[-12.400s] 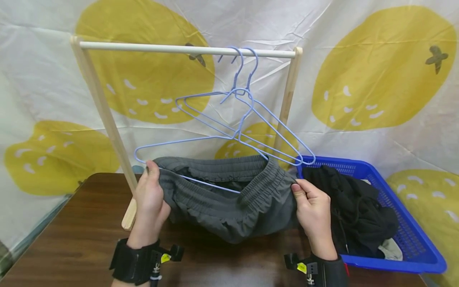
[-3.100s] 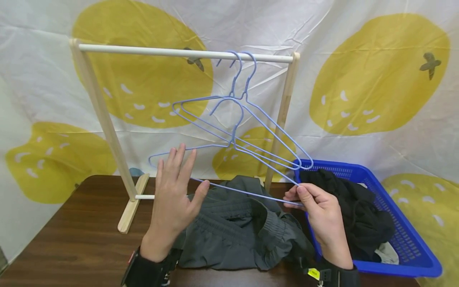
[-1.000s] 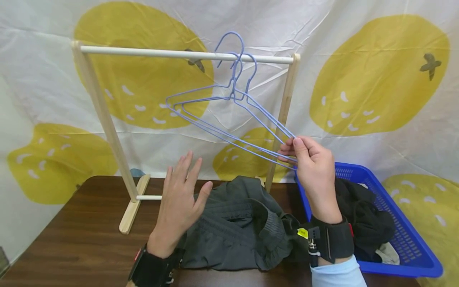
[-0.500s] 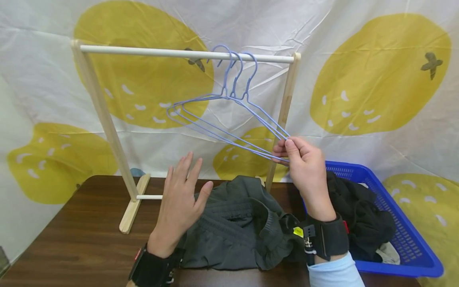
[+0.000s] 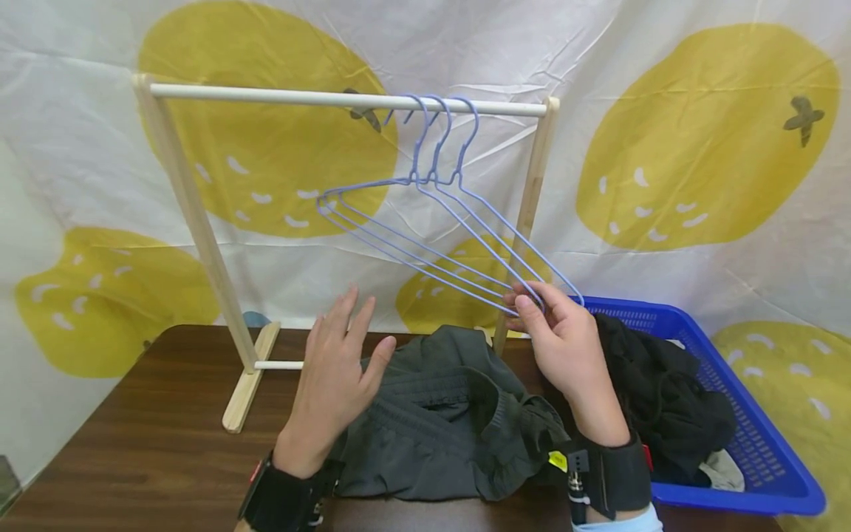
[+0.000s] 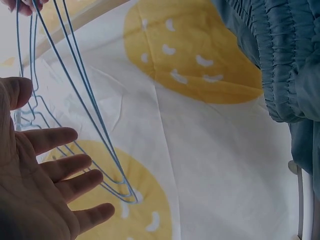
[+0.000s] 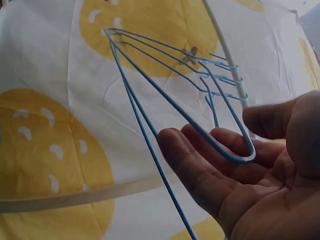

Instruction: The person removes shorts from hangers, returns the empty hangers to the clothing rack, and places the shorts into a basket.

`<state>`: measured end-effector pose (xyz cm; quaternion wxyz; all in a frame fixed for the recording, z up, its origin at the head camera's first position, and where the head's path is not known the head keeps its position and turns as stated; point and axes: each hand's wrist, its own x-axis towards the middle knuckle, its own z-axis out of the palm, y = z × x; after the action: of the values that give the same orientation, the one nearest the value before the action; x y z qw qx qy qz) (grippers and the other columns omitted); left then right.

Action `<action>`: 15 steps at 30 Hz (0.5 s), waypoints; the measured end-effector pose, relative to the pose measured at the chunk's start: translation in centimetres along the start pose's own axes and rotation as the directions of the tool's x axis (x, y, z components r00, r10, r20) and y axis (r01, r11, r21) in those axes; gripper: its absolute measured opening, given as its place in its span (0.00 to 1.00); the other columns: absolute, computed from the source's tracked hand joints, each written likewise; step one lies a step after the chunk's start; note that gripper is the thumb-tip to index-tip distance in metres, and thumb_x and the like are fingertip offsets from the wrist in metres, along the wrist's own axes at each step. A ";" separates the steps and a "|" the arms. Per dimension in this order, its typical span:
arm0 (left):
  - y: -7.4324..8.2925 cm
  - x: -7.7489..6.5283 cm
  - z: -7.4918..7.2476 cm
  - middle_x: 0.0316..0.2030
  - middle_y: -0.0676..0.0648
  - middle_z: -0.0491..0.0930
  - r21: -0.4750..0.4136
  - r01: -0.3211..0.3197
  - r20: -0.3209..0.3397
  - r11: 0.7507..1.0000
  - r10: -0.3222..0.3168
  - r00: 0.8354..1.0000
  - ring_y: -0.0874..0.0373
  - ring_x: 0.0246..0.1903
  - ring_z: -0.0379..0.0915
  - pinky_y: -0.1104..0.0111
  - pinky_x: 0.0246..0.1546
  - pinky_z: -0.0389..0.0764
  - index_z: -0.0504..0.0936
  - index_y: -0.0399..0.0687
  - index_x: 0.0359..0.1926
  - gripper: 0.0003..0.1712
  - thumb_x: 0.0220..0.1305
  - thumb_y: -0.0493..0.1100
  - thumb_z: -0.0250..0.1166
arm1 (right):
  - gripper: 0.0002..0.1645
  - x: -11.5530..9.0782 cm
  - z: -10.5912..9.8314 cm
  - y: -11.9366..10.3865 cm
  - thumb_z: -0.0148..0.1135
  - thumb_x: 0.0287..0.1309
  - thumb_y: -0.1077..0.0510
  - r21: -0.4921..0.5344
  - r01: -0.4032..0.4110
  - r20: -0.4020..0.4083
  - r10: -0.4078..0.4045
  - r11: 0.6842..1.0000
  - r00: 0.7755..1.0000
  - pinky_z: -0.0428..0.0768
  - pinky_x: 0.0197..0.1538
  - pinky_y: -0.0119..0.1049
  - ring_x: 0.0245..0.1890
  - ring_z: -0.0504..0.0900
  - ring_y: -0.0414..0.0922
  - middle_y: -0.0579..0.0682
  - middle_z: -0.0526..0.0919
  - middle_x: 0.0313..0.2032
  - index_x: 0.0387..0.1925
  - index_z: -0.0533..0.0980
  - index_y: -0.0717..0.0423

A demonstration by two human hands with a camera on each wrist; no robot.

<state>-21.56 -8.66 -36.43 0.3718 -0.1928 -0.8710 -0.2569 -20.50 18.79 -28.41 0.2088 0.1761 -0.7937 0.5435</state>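
Three blue wire hangers point(image 5: 465, 214) hang side by side on the white rail point(image 5: 279, 94) of a small wooden rack. At the right end of the nearest hanger point(image 7: 220, 150) is my right hand point(image 5: 565, 340); in the right wrist view that corner lies over its fingers point(image 7: 195, 165), with the thumb lifted away. My left hand point(image 5: 339, 369) is held with fingers spread and holds nothing, in front of the rack. Grey elastic-waist shorts point(image 5: 432, 436) lie crumpled on the table between the hands, partly behind the left hand. The left wrist view also shows their gathered waistband point(image 6: 282, 60).
To the right stands a blue plastic basket point(image 5: 784, 473) with black clothing point(image 5: 685, 406) and a pale cloth inside. The rack's wooden foot point(image 5: 251, 377) rests on the brown table point(image 5: 133, 436) at left. A white and yellow printed cloth point(image 5: 665, 281) hangs behind.
The shorts came off the hanger onto the table. My right hand lifted the hanger, hooked it on the rail beside the other two, then lowered and loosened. The left hand has barely moved lately.
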 end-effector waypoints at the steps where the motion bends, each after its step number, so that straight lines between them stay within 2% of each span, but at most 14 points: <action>1: 0.0 0.0 0.0 0.73 0.30 0.64 -0.001 0.002 0.003 1.000 -0.002 1.000 0.33 0.72 0.61 0.33 0.67 0.61 0.72 0.33 0.71 0.34 0.76 0.53 0.59 | 0.17 -0.4 -0.1 0.1 0.54 0.76 0.66 -0.028 0.007 0.002 -0.007 1.000 1.000 0.84 0.47 0.26 0.41 0.84 0.24 0.69 0.85 0.49 0.58 0.77 0.73; 3: 0.0 0.0 0.1 0.73 0.29 0.65 -0.001 0.002 0.005 1.000 -0.002 1.000 0.32 0.71 0.63 0.33 0.65 0.64 0.72 0.33 0.71 0.34 0.76 0.54 0.59 | 0.16 -1.1 -0.4 0.5 0.57 0.74 0.65 -0.072 0.022 0.000 -0.022 0.997 1.000 0.81 0.48 0.21 0.42 0.82 0.22 0.67 0.86 0.49 0.57 0.78 0.71; 7: -0.1 0.0 0.1 0.72 0.29 0.65 -0.005 0.009 0.017 1.000 -0.009 1.000 0.32 0.70 0.64 0.34 0.62 0.68 0.71 0.33 0.72 0.34 0.76 0.53 0.59 | 0.15 -2.5 -0.9 1.6 0.60 0.72 0.65 -0.141 0.038 0.014 -0.036 0.989 0.999 0.78 0.47 0.17 0.42 0.83 0.28 0.63 0.87 0.46 0.55 0.80 0.68; 10: -0.1 0.0 0.1 0.72 0.29 0.65 -0.007 0.012 0.025 1.000 -0.011 1.000 0.32 0.70 0.65 0.34 0.60 0.70 0.71 0.33 0.72 0.34 0.75 0.52 0.61 | 0.15 -3.3 -1.1 2.3 0.60 0.73 0.64 -0.175 0.033 0.062 -0.022 0.984 0.998 0.79 0.46 0.18 0.43 0.84 0.33 0.59 0.88 0.46 0.56 0.81 0.65; 15: -0.1 0.0 0.1 0.71 0.28 0.66 -0.002 0.016 0.033 1.000 -0.016 0.999 0.31 0.68 0.67 0.34 0.59 0.72 0.71 0.33 0.72 0.35 0.74 0.50 0.62 | 0.17 -4.1 -1.2 3.1 0.61 0.72 0.62 -0.202 0.029 0.152 0.002 0.979 0.988 0.83 0.48 0.28 0.48 0.87 0.43 0.56 0.87 0.50 0.58 0.80 0.63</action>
<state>-21.65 -8.65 -36.51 0.3552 -0.1904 -0.8781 -0.2579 -18.40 21.24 -32.59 0.1686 0.1998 -0.8574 0.4432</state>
